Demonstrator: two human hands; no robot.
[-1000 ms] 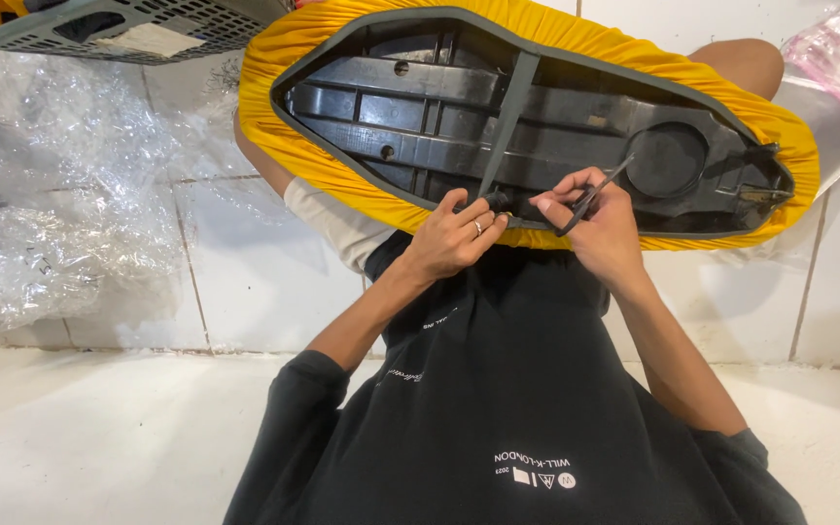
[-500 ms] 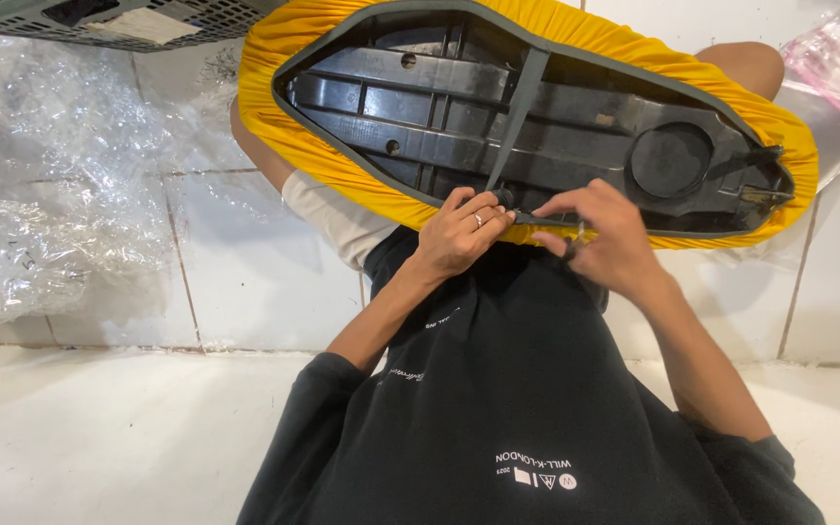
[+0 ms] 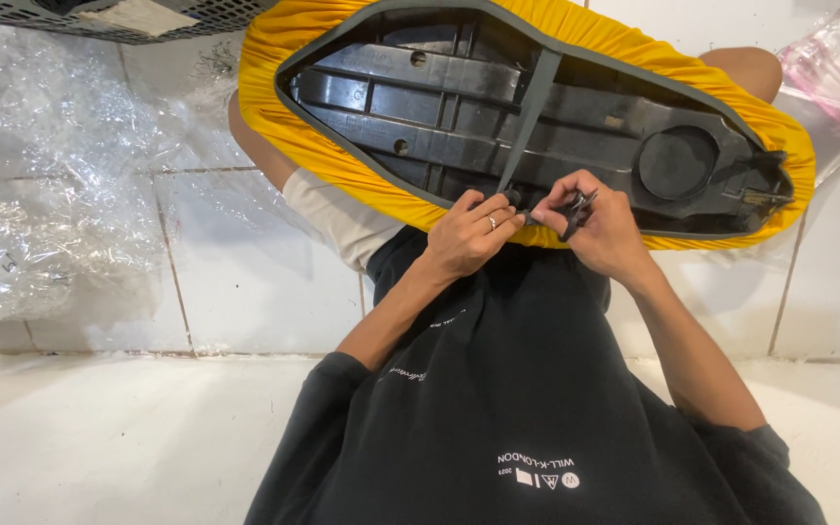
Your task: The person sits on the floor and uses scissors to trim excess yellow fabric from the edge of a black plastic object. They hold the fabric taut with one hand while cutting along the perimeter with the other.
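An upturned motorcycle seat (image 3: 420, 107) lies across my lap, its black plastic base facing up and a yellow cover (image 3: 362, 175) wrapped round the rim. A grey strap (image 3: 532, 117) runs across the base to the near edge. My left hand (image 3: 469, 233), a ring on one finger, pinches the strap's near end against the rim. My right hand (image 3: 605, 228) is close beside it, gripping a small black scissor-like tool (image 3: 571, 209) whose tip meets the strap end.
Crumpled clear plastic wrap (image 3: 41, 194) covers the white tiled floor at the left. A black mesh basket (image 3: 99, 15) sits at the top left, a pink-tinted plastic bag (image 3: 838, 68) at the top right. My black shirt (image 3: 507, 418) fills the lower middle.
My right hand has turned the black tool from pointing outward to lying against the strap end. Both hands have closed in together at the seat's near rim.
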